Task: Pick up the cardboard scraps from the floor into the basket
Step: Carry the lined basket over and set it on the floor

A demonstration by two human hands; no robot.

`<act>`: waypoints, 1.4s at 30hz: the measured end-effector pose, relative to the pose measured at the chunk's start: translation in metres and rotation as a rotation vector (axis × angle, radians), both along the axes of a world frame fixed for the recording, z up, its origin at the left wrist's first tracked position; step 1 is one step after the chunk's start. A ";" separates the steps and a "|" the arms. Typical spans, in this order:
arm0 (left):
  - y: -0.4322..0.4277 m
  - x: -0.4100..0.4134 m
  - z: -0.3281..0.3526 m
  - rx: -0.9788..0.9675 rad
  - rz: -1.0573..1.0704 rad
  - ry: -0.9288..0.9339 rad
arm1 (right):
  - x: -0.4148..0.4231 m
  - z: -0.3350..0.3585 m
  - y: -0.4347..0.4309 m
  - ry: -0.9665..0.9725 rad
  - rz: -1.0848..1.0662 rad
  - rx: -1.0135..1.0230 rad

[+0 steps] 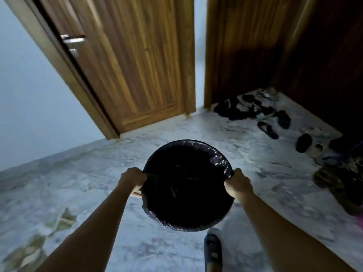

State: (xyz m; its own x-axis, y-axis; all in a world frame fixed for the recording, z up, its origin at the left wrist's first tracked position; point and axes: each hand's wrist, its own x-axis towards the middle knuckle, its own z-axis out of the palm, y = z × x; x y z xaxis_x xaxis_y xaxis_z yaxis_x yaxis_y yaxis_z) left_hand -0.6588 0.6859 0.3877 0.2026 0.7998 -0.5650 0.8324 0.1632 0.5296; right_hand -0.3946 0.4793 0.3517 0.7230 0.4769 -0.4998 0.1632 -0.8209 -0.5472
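Note:
A round basket lined with a black plastic bag is held above the marble floor in the middle of the view. My left hand grips its rim on the left side. My right hand grips the rim on the right side. The inside of the basket is dark and I cannot see what it holds. Brownish cardboard scraps lie on the floor at the lower left, with more scraps nearer the corner of the view.
A closed wooden door stands ahead, a darker wooden panel to its right. Several shoes and sandals lie along the right wall. A patterned cloth heap is at the far right. My slippered foot is below the basket.

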 end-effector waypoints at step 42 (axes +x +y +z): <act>0.479 -0.165 -0.543 -0.296 0.552 0.031 | -0.124 -0.521 0.600 0.291 0.388 -0.314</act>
